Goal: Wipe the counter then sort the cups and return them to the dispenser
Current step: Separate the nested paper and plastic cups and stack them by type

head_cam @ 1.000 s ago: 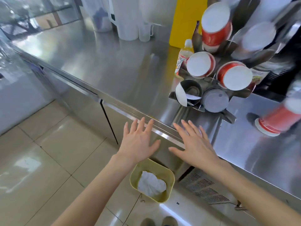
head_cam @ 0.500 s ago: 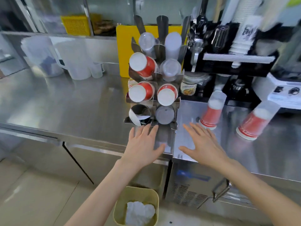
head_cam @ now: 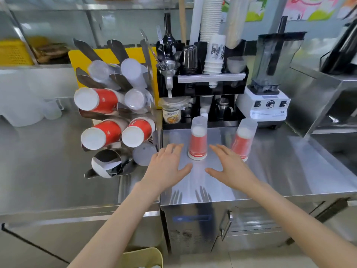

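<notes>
On the steel desk [head_cam: 280, 171] | cup dispenser [head_cam: 116, 113] at left, one sleeve empty | two mixed cup stacks [head_cam: 197, 140] upside down ahead | our left hand [head_cam: 166, 167] and right hand [head_cam: 229, 169] spread, holding nothing | we judge sorting begins: grasp near stack, separate clear from red.

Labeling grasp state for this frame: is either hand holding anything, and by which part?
Nothing is held. The left hand and right hand are both open, fingers spread, either side of the nearer cup stack, without touching it.
</notes>
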`<state>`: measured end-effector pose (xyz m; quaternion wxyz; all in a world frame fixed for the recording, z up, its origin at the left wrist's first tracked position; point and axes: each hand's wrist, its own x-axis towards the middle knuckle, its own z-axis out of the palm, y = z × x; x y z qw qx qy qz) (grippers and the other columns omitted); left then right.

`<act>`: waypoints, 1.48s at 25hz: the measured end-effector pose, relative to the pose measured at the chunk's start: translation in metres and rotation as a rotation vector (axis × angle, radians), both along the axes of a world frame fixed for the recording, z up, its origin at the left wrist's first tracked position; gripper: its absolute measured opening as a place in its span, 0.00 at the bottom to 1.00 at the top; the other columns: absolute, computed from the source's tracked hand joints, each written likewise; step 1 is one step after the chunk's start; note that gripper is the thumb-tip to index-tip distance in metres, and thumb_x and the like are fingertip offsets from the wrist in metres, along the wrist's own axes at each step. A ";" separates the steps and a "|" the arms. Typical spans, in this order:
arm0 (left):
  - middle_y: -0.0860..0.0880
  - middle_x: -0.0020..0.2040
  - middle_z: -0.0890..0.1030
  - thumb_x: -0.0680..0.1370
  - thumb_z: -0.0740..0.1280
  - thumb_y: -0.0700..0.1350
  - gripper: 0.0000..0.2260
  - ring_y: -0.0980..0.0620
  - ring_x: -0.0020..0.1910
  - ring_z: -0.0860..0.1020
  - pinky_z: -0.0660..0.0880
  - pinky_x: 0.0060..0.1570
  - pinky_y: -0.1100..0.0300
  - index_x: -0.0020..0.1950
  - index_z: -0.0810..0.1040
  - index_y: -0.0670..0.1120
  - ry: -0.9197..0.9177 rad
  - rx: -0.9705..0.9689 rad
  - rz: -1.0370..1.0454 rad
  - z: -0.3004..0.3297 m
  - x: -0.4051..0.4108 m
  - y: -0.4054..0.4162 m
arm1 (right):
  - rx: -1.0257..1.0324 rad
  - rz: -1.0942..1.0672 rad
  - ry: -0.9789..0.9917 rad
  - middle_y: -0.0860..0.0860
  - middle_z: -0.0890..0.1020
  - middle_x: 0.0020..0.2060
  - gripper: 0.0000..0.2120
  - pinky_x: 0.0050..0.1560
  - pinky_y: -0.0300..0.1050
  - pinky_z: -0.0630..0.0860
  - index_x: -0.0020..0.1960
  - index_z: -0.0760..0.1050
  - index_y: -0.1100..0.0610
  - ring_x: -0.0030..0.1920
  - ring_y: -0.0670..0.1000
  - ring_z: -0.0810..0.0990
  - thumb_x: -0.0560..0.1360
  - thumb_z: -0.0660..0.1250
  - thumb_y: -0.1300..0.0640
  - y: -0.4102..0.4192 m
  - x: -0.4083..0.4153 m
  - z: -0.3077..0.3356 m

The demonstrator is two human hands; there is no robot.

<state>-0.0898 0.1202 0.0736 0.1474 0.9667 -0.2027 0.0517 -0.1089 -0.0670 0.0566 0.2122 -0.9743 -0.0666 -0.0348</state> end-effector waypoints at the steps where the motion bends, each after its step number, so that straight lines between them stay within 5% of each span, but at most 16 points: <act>1: 0.46 0.71 0.65 0.76 0.59 0.57 0.29 0.44 0.68 0.66 0.63 0.65 0.51 0.73 0.56 0.47 0.013 -0.003 0.002 -0.002 0.008 -0.008 | 0.018 -0.003 0.012 0.54 0.58 0.73 0.33 0.71 0.50 0.56 0.72 0.52 0.53 0.73 0.53 0.56 0.73 0.64 0.48 -0.007 0.008 -0.002; 6: 0.45 0.72 0.63 0.74 0.61 0.59 0.33 0.44 0.68 0.66 0.65 0.64 0.50 0.73 0.54 0.46 0.124 -0.030 0.056 -0.019 0.054 -0.043 | 0.051 0.038 0.066 0.55 0.59 0.73 0.34 0.70 0.52 0.60 0.72 0.52 0.54 0.72 0.54 0.59 0.73 0.64 0.49 -0.038 0.059 -0.014; 11: 0.43 0.72 0.63 0.73 0.66 0.56 0.35 0.47 0.71 0.63 0.63 0.67 0.53 0.72 0.56 0.41 0.310 -0.254 0.168 -0.049 0.108 -0.067 | 0.156 0.074 0.100 0.53 0.63 0.71 0.34 0.67 0.48 0.62 0.72 0.53 0.53 0.70 0.53 0.63 0.72 0.65 0.51 -0.064 0.119 -0.025; 18: 0.41 0.76 0.54 0.70 0.70 0.53 0.43 0.45 0.75 0.54 0.55 0.72 0.52 0.74 0.47 0.40 0.429 -0.439 0.415 -0.095 0.153 -0.100 | 0.444 0.047 0.219 0.55 0.56 0.74 0.42 0.68 0.45 0.58 0.73 0.45 0.57 0.73 0.53 0.57 0.70 0.68 0.52 -0.060 0.188 -0.048; 22: 0.40 0.72 0.62 0.70 0.71 0.51 0.40 0.45 0.73 0.58 0.60 0.68 0.52 0.74 0.52 0.44 0.500 -0.604 0.515 -0.107 0.165 -0.109 | 0.483 0.063 0.243 0.55 0.58 0.73 0.45 0.68 0.46 0.58 0.73 0.44 0.58 0.72 0.54 0.57 0.68 0.71 0.52 -0.051 0.215 -0.050; 28: 0.44 0.68 0.68 0.69 0.70 0.52 0.34 0.45 0.69 0.63 0.64 0.61 0.57 0.70 0.59 0.45 0.487 -0.720 0.495 -0.105 0.182 -0.121 | 0.603 0.015 0.131 0.55 0.74 0.61 0.28 0.58 0.44 0.68 0.64 0.64 0.57 0.62 0.55 0.72 0.68 0.70 0.57 -0.041 0.226 -0.053; 37: 0.45 0.69 0.67 0.70 0.70 0.51 0.33 0.47 0.69 0.65 0.65 0.59 0.58 0.70 0.58 0.49 0.514 -0.769 0.452 -0.099 0.200 -0.115 | 0.684 0.034 0.070 0.49 0.76 0.58 0.25 0.59 0.50 0.73 0.61 0.66 0.52 0.59 0.51 0.74 0.67 0.71 0.55 -0.048 0.231 -0.035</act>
